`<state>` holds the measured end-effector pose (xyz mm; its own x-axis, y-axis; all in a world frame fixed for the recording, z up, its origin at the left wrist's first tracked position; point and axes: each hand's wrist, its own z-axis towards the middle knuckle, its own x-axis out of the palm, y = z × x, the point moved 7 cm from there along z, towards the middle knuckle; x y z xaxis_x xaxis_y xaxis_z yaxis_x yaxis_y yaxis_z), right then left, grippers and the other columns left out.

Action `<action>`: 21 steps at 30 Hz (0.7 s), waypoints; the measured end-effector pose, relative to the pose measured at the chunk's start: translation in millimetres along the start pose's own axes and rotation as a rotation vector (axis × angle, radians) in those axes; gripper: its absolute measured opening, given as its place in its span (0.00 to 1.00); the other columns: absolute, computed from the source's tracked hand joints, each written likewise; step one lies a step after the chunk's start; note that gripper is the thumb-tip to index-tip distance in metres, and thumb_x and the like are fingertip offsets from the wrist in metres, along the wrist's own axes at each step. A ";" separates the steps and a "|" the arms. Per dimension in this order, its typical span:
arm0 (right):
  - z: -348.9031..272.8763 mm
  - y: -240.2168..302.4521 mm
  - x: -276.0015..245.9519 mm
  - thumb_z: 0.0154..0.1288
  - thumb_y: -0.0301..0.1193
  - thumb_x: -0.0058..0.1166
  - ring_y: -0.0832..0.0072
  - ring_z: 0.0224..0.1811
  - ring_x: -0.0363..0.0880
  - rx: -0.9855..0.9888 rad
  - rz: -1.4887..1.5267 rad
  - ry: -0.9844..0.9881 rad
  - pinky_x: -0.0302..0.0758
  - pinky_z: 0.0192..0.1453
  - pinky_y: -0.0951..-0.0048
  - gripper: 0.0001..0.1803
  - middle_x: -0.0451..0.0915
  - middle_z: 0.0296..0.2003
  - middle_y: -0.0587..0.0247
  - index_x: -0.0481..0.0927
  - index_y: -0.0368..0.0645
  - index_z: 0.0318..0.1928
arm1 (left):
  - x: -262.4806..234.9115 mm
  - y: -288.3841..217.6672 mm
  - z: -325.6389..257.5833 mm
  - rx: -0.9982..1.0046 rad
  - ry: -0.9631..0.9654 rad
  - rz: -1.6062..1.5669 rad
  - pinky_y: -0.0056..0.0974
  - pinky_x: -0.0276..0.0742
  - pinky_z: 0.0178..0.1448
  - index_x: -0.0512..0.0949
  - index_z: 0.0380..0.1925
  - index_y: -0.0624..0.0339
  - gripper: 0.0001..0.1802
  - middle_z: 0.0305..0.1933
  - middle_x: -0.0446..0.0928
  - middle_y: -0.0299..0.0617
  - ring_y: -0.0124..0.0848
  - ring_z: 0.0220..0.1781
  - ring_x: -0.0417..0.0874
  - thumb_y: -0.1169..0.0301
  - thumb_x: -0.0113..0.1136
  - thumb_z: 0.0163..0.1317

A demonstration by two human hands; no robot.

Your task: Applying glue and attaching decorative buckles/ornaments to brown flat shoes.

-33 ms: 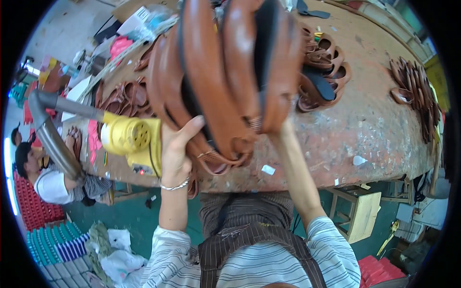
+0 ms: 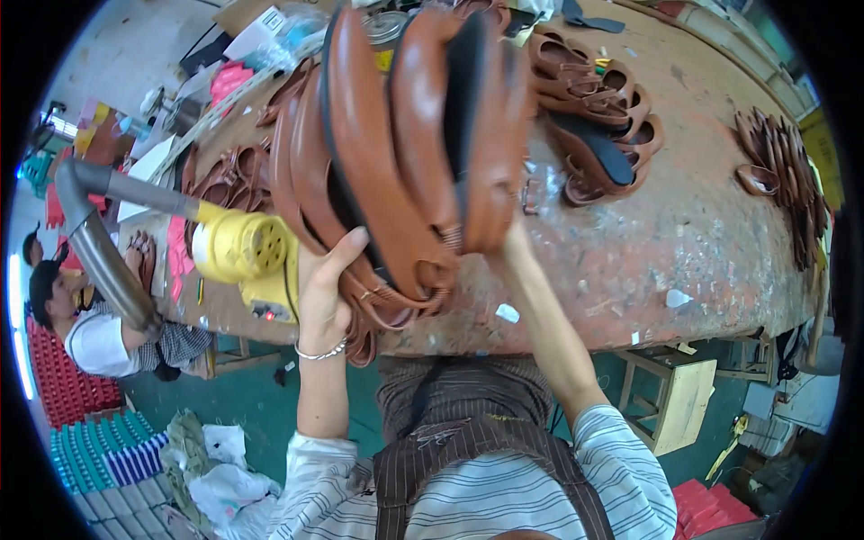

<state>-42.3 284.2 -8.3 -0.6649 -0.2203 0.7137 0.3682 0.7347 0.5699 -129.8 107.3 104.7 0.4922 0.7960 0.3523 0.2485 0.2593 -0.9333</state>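
Between my two hands I hold up a bundle of brown leather sandals (image 2: 387, 171) with black soles, pressed side by side above the near part of the worktable (image 2: 576, 279). My left hand (image 2: 326, 283) grips the bundle's lower left side, thumb laid across it. At the right side, my right hand (image 2: 506, 241) is wrapped against the sandals, its fingers mostly hidden behind them. Close to my left hand stands a yellow machine (image 2: 243, 247) with a grey pipe. Right of the bundle, more brown sandals (image 2: 621, 135) lie piled on the table.
A row of flat brown leather pieces (image 2: 783, 180) lies at the far right. Loose sandals (image 2: 236, 180) rest left of the bundle. At the left a co-worker (image 2: 99, 342) sits by the table. A wooden stool (image 2: 679, 405) stands below the table's right edge.
The bundle of sandals has shifted a little to the left and slightly down with both hands. More of the sandal pile on its right now shows.
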 end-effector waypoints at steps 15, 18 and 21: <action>-24.6 -41.0 -17.9 0.69 0.41 0.49 0.63 0.55 0.74 -0.485 -0.924 0.191 0.69 0.60 0.66 0.24 0.76 0.53 0.51 0.72 0.38 0.59 | -135.0 40.7 1.3 0.330 -0.366 0.688 0.39 0.58 0.69 0.48 0.67 0.73 0.47 0.64 0.63 0.59 0.41 0.65 0.66 0.66 0.66 0.56; -48.1 -46.8 7.0 0.69 0.45 0.47 0.58 0.63 0.68 -0.569 -1.044 0.412 0.62 0.67 0.62 0.28 0.71 0.59 0.49 0.70 0.36 0.60 | -128.0 33.3 -8.2 0.240 -0.397 0.859 0.42 0.58 0.70 0.46 0.69 0.72 0.48 0.67 0.58 0.62 0.45 0.67 0.64 0.63 0.65 0.59; -54.2 -57.5 2.6 0.67 0.45 0.49 0.55 0.67 0.62 -0.447 -0.984 0.470 0.59 0.69 0.61 0.32 0.65 0.64 0.46 0.64 0.37 0.64 | -100.2 10.8 -45.4 0.457 -0.527 0.759 0.52 0.48 0.74 0.45 0.69 0.69 0.52 0.70 0.50 0.67 0.54 0.72 0.53 0.51 0.64 0.58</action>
<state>-30.0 206.6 -17.2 -0.5196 -0.8501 -0.0859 0.0880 -0.1532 0.9843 -138.6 5.5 62.5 -0.0682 0.9470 -0.3141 -0.3704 -0.3163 -0.8733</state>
